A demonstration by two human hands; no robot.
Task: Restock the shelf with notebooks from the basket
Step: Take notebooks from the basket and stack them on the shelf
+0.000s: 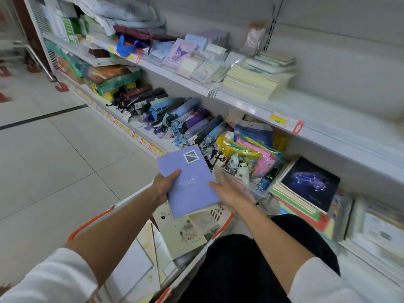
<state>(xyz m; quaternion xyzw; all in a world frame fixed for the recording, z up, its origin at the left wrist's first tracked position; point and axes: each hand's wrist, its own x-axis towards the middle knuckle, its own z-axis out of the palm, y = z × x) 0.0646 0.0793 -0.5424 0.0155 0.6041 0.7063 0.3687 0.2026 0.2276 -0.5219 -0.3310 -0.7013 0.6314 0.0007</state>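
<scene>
A lilac notebook [188, 182] with a small framed picture on its cover is held above the basket [122, 206], in front of the lower shelf. My left hand [162, 185] grips its left edge, thumb on the cover. My right hand [229, 191] holds its right edge, fingers underneath and blurred. The white basket with orange handles sits below my arms and holds several cream and illustrated notebooks [181, 232]. On the lower shelf to the right lies a stack of notebooks topped by a dark blue constellation cover [310, 182].
Folded umbrellas [175, 114] and bright plastic pouches [251, 154] fill the lower shelf. The upper shelf [251, 108] carries cream notebook stacks [255, 82] and cartoon notepads [179, 53], with bare white space to their right. Tiled floor lies left; my dark-clad knee [240, 270] is beside the basket.
</scene>
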